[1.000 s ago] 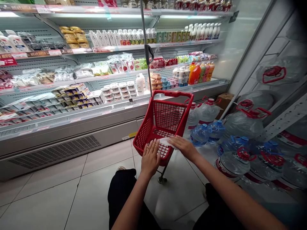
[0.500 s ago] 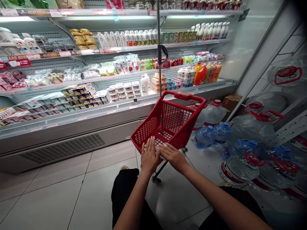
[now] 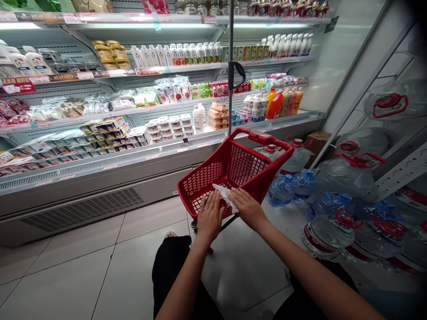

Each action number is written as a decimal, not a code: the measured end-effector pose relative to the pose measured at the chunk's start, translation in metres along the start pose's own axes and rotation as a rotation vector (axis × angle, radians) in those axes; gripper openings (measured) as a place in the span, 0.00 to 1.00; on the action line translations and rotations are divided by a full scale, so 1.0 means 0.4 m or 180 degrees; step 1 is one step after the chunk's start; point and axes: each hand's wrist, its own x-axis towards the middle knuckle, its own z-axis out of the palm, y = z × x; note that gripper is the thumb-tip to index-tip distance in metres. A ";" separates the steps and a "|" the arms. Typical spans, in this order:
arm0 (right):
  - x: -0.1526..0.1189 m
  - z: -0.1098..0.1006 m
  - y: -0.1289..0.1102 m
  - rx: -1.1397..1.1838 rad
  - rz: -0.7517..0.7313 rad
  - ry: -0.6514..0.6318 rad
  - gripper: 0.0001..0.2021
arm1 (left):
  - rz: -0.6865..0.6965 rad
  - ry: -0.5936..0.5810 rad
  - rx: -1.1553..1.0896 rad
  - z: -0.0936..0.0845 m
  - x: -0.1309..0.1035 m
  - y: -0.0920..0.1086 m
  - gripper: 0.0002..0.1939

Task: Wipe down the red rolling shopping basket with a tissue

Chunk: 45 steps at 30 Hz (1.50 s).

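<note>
A small red plastic shopping cart [image 3: 206, 180] with lattice walls stands right before me, at an angle to the refrigerated shelves. My right hand [image 3: 248, 208] has a crumpled white tissue [image 3: 227, 195] under its fingers, at the cart's near rim. Part of the tissue sticks out past the fingertips over the basket. Against the same near rim rests my left hand [image 3: 211, 217], its fingers stretched out flat and nothing visible in it. The palms of both hands are hidden from view.
An open refrigerated display [image 3: 83, 166] with yogurt tubs, cartons and bottles runs behind the cart. A grey pole with a handle [image 3: 231, 75] rises in front of it. Large water bottles [image 3: 328, 235] crowd the floor at right. Pale tiles [image 3: 66, 275] cover the floor.
My right hand has shifted slightly right, away from the left, and the white tissue under it now shows plainly. The cart has turned a little, its near end swinging left.
</note>
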 end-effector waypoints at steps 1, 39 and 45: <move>0.014 0.012 -0.021 0.0043 -0.0035 0.0004 0.31 | -0.0032 0.0018 0.0006 0.007 0.003 0.018 0.38; -0.085 -0.180 0.221 -0.0491 0.0656 0.0300 0.31 | 0.0099 0.0026 -0.0056 0.018 0.046 0.065 0.37; -0.067 -0.134 0.175 -0.0232 0.0221 0.0098 0.30 | 0.0477 -0.0061 -0.0109 0.019 0.062 0.098 0.36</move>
